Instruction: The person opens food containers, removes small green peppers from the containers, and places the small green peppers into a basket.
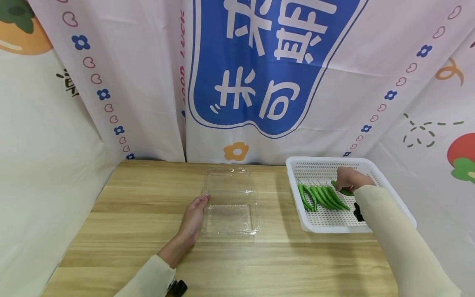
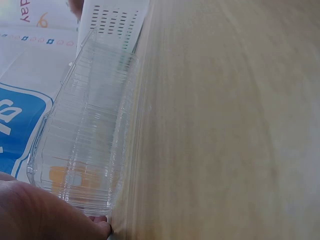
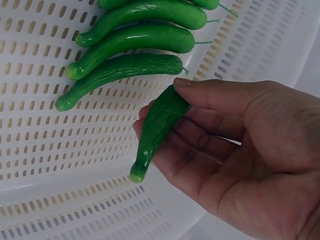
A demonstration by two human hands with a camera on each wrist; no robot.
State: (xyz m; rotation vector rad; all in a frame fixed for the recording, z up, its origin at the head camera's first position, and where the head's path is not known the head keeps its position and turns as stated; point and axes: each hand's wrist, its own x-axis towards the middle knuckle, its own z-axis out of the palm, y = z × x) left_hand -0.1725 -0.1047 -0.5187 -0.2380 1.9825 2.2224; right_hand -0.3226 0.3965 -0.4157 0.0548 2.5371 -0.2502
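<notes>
My right hand (image 1: 352,179) pinches a green chili pepper (image 3: 161,117) between thumb and fingers, over the right part of a white perforated basket (image 1: 309,228). Several more green chili peppers (image 1: 322,197) lie side by side in that basket, their thin stems toward the back. At the middle of the table, a clear plastic clamshell box (image 1: 230,218) lies with its lid folded back. My left hand (image 1: 193,216) grips the box's left side, thumb at the rim and fingertips low by the base in the left wrist view.
The wooden table (image 1: 252,268) backs onto a printed cloth (image 1: 156,103) with a blue sign. White printed cloths also stand at the left and right sides. The basket's raised walls surround the peppers.
</notes>
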